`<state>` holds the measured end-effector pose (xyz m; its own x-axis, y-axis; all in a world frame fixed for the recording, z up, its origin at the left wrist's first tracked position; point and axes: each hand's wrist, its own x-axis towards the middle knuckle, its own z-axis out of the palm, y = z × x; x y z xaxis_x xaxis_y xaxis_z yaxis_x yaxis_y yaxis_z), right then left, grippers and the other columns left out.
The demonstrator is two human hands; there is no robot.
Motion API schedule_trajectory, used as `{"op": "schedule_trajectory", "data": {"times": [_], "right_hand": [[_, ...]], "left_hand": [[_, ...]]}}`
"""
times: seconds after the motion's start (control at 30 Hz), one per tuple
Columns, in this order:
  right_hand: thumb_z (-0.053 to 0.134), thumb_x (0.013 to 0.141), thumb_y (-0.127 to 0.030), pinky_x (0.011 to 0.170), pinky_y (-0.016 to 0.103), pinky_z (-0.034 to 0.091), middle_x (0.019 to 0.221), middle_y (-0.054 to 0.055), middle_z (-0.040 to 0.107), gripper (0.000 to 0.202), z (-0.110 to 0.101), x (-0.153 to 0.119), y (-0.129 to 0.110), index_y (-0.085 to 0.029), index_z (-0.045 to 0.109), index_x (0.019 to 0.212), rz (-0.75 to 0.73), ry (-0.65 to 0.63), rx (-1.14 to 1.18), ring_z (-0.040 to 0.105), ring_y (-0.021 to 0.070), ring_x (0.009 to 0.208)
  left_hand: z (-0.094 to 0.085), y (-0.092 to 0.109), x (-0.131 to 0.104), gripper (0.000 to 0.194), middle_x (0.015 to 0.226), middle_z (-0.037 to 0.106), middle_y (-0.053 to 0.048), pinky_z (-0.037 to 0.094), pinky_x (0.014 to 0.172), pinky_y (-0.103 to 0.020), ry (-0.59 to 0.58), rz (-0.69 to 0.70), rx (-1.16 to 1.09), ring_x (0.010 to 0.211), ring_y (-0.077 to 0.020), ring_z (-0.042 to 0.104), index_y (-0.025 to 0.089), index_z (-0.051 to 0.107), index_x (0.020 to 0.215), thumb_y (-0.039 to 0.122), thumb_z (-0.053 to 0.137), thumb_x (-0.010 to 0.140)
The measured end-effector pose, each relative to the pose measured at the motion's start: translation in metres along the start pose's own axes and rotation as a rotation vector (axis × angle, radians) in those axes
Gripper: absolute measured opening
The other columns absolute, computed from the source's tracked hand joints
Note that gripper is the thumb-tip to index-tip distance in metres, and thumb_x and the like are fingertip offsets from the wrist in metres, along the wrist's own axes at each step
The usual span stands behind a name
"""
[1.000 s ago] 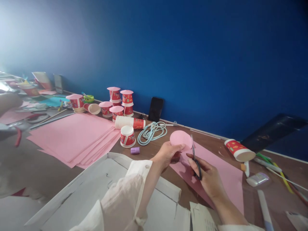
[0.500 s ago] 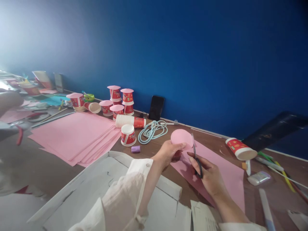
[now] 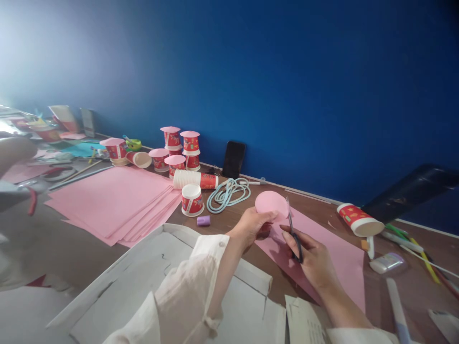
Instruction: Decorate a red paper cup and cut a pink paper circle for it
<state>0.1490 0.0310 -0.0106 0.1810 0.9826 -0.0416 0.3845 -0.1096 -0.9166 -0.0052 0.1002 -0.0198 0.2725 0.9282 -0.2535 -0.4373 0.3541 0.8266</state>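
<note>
Between thumb and fingers, my left hand pinches a round piece of pink paper. My right hand is closed on a pair of scissors with dark handles. The blades point up and away from me, along the right edge of the pink circle. Whether they are parted cannot be made out. Beneath both hands lies a larger pink sheet on the brown table. An upside-down red paper cup and a purple cap sit to the left of my left hand.
Pink sheets are piled at left; red cups with pink discs stand behind. A coiled light-blue cord and a phone lie near the blue wall. A white cardboard tray is close in front. Another person's arm shows far left.
The view has shifted very slightly. Both hands keep almost the same pose, with the scissors still at the right edge of the pink circle.
</note>
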Motion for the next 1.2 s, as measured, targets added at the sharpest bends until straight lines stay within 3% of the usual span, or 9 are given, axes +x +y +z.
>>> {"op": "schedule_trajectory", "data": {"times": [1.2], "right_hand": [[0.07, 0.074, -0.061, 0.052, 0.026, 0.045, 0.059, -0.003, 0.059, 0.062, -0.0004, 0.0019, 0.0062, -0.016, 0.073, 0.117, -0.013, -0.009, 0.013, 0.05, 0.0124, 0.05]], "left_hand": [[0.0029, 0.0043, -0.0013, 0.042, 0.075, 0.063, -0.003, 0.043, 0.059, -0.022, 0.051, 0.035, -0.015, 0.056, -0.0057, 0.049, 0.012, 0.068, 0.083, 0.038, 0.088, 0.057]]}}
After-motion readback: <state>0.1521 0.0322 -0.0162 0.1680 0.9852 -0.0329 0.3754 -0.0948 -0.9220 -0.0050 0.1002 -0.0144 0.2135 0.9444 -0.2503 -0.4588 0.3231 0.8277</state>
